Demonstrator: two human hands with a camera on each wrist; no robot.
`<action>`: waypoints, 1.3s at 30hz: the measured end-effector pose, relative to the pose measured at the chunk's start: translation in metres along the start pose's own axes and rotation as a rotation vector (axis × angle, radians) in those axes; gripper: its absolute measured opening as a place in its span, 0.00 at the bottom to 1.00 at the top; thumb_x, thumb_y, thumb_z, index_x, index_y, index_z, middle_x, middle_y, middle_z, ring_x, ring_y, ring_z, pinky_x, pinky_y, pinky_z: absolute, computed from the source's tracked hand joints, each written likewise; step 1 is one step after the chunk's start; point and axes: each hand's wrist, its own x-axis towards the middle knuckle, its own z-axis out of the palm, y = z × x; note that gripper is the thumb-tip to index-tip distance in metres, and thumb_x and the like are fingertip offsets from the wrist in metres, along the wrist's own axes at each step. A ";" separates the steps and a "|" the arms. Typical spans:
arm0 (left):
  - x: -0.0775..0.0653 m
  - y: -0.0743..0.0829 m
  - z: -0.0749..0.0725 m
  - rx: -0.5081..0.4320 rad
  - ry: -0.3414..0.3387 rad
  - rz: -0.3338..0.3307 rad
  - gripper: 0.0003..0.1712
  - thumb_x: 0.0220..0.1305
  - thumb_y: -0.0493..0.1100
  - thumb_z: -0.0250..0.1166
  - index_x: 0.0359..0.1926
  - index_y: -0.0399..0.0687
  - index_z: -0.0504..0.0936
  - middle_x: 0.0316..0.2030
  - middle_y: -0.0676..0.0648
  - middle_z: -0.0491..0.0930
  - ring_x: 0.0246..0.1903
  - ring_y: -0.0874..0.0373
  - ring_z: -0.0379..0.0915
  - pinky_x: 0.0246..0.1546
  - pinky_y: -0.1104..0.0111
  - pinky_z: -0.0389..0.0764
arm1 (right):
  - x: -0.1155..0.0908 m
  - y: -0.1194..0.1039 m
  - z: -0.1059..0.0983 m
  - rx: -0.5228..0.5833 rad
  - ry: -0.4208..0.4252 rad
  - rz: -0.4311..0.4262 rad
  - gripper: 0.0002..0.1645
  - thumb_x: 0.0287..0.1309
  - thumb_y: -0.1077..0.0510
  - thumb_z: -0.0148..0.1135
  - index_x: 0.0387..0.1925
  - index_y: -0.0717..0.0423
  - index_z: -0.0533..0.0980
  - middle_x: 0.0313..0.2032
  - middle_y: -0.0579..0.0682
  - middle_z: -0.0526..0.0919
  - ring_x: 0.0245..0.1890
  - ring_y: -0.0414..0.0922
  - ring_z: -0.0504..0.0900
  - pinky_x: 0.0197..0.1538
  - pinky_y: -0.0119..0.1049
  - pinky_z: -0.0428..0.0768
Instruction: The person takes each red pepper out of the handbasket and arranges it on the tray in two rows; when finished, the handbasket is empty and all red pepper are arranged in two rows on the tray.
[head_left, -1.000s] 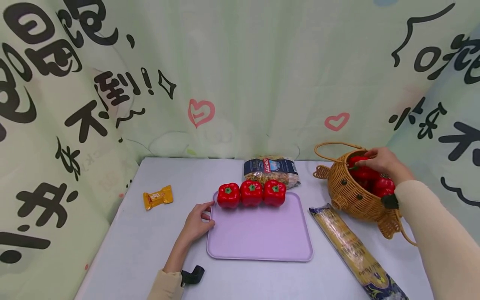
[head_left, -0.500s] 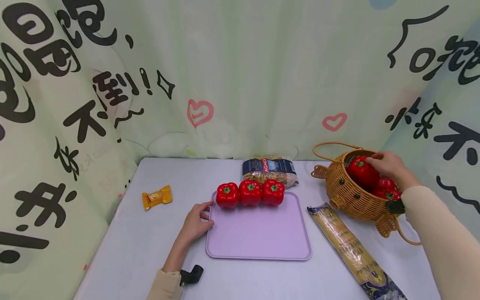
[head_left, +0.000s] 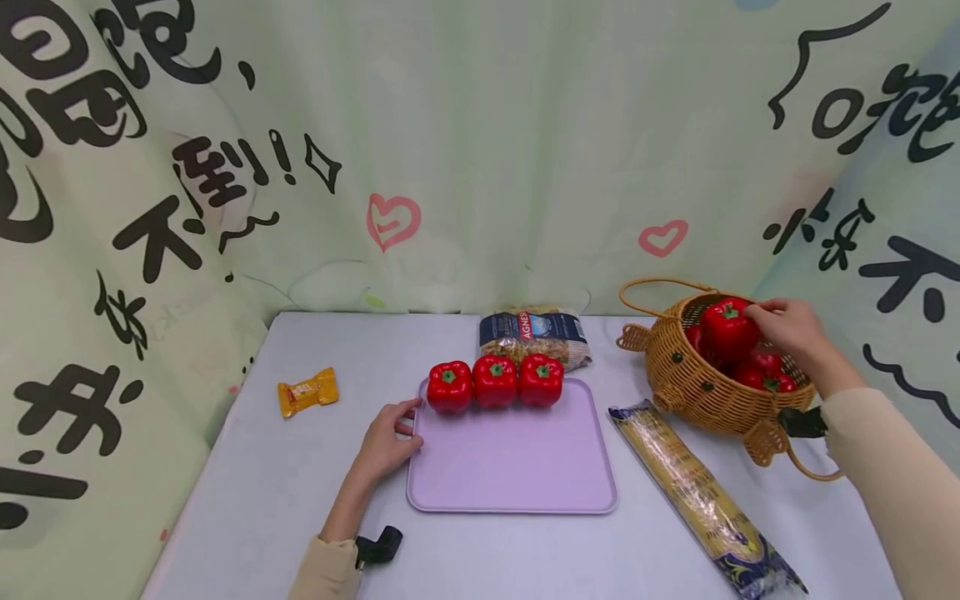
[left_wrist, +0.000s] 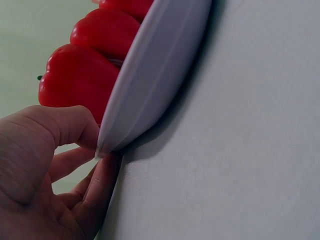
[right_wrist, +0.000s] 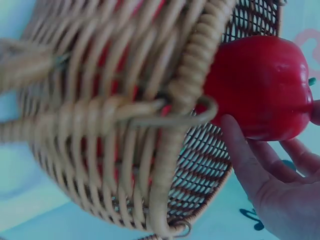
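In the head view my right hand (head_left: 795, 337) holds a red bell pepper (head_left: 729, 331) at the mouth of a woven wicker basket (head_left: 693, 392). The right wrist view has fingers and thumb round this pepper (right_wrist: 265, 90), just past the basket's rim (right_wrist: 192, 75). More red peppers (head_left: 765, 372) lie inside, partly hidden. My left hand (head_left: 388, 439) pinches the left edge of a purple tray (head_left: 513, 475); in the left wrist view the thumb (left_wrist: 75, 122) is on its rim, fingers below. Three red bell peppers (head_left: 495, 382) sit in a row along the tray's far edge.
Behind the tray lies a bag of pasta (head_left: 536, 333). A long spaghetti packet (head_left: 697, 492) lies slantwise between tray and basket. On the left is a small orange-yellow wrapped packet (head_left: 308, 392). A printed curtain (head_left: 480, 167) hangs behind the white table (head_left: 262, 492).
My right hand has taken hold of a pepper and raised it from among the others to the basket's opening. The left hand keeps its place at the tray. The head view has shifted slightly.
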 end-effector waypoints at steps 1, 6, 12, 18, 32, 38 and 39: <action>0.000 0.000 0.000 -0.002 0.000 -0.001 0.34 0.52 0.33 0.70 0.63 0.43 0.75 0.47 0.41 0.76 0.37 0.54 0.76 0.39 0.63 0.84 | -0.002 0.000 0.000 -0.003 -0.001 -0.007 0.43 0.72 0.42 0.38 0.65 0.81 0.54 0.58 0.78 0.62 0.52 0.66 0.70 0.42 0.47 0.85; 0.001 0.001 -0.001 0.003 0.003 0.002 0.34 0.52 0.33 0.70 0.63 0.43 0.76 0.48 0.41 0.76 0.37 0.54 0.76 0.38 0.64 0.84 | -0.007 -0.003 -0.002 -0.010 0.000 -0.027 0.43 0.72 0.42 0.38 0.65 0.80 0.55 0.59 0.79 0.62 0.52 0.66 0.71 0.39 0.43 0.86; 0.000 0.000 0.000 0.006 0.004 0.001 0.35 0.52 0.33 0.70 0.64 0.43 0.75 0.48 0.41 0.76 0.37 0.54 0.76 0.39 0.63 0.84 | -0.012 -0.009 -0.004 0.069 0.043 -0.038 0.42 0.72 0.42 0.39 0.66 0.78 0.56 0.55 0.75 0.66 0.33 0.44 0.81 0.34 0.36 0.85; 0.000 -0.003 0.001 0.014 0.009 -0.019 0.36 0.52 0.34 0.70 0.64 0.44 0.75 0.49 0.41 0.76 0.38 0.54 0.76 0.39 0.64 0.84 | -0.020 -0.019 -0.006 0.142 0.079 -0.051 0.43 0.71 0.40 0.41 0.67 0.75 0.56 0.47 0.64 0.73 0.27 0.35 0.82 0.33 0.35 0.85; 0.000 -0.002 0.002 0.011 -0.002 -0.018 0.36 0.51 0.34 0.71 0.65 0.44 0.74 0.50 0.41 0.76 0.38 0.54 0.76 0.40 0.64 0.84 | -0.048 -0.041 0.014 0.267 -0.026 -0.095 0.39 0.72 0.41 0.45 0.68 0.68 0.58 0.41 0.37 0.76 0.34 0.28 0.80 0.37 0.33 0.85; 0.001 -0.001 0.001 0.013 -0.005 -0.021 0.36 0.52 0.34 0.71 0.65 0.44 0.74 0.50 0.40 0.76 0.39 0.54 0.76 0.40 0.63 0.84 | -0.054 -0.048 0.038 0.286 -0.054 -0.133 0.38 0.72 0.41 0.47 0.68 0.66 0.59 0.51 0.51 0.73 0.35 0.29 0.82 0.39 0.36 0.85; 0.001 -0.001 0.001 0.013 -0.006 -0.022 0.36 0.52 0.34 0.71 0.65 0.44 0.74 0.50 0.40 0.76 0.39 0.54 0.76 0.40 0.63 0.85 | -0.055 -0.048 0.043 0.286 -0.062 -0.144 0.37 0.73 0.42 0.46 0.68 0.67 0.59 0.54 0.56 0.72 0.35 0.29 0.81 0.40 0.36 0.85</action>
